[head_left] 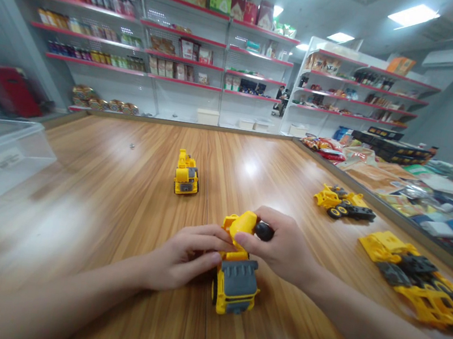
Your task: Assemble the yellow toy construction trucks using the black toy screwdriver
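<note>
A yellow toy truck (237, 286) with a dark grey front stands on the wooden table before me. My left hand (191, 253) grips it from the left, fingers and thumb against its side. From the right, my right hand (285, 247) closes its thumb and fingers around a rounded yellow drum-like part (244, 225) on top of the truck. A black round piece (263, 231) shows between those fingers; whether it belongs to the drum cannot be made out. The truck's far end is partly hidden by both hands.
Farther off stands another yellow toy vehicle (186, 174). Yellow and black toy parts (345, 204) and more toy pieces (419, 280) lie at the right. A clear plastic bin (0, 156) is at the left edge. Packaged goods (421, 189) crowd beyond the right rim; stocked shelves (183, 31) stand behind.
</note>
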{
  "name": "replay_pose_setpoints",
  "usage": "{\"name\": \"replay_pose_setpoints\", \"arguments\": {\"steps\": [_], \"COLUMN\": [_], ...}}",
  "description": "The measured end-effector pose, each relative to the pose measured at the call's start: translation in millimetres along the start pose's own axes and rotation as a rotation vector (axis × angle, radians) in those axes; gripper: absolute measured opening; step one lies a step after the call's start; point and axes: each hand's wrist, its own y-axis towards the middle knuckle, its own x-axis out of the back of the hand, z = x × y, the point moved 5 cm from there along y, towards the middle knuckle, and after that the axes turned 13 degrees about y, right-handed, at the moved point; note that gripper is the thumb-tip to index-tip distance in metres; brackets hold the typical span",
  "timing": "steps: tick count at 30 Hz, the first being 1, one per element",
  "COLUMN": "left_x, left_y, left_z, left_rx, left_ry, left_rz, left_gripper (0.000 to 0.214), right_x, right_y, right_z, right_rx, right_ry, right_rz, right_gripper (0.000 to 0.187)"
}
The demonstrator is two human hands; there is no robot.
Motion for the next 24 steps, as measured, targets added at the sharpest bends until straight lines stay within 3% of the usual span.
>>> {"name": "replay_pose_setpoints", "arguments": {"steps": [6,16,24], "left_x": [-1.8,0.7,-13.7], "left_y": [-3,-3,-7], "left_z": [13,13,22], "left_rx": [0.107,0.106,0.252], "left_ry": [-0.109,-0.069,-0.379], "left_rz": [-0.035,-0.117,0.006], "left_gripper": [0.016,0.006,0.01], "right_x": [-8,-15,-9], "right_y": [-3,-4,-1], "right_z": [-10,-15,-16], "right_rx": [-0.106,-0.166,-0.127], "right_ry": [0.036,0.071,0.082], "right_rz": [0.101,0.19,0.176], "right_gripper": [0.036,0.035,0.045]}}
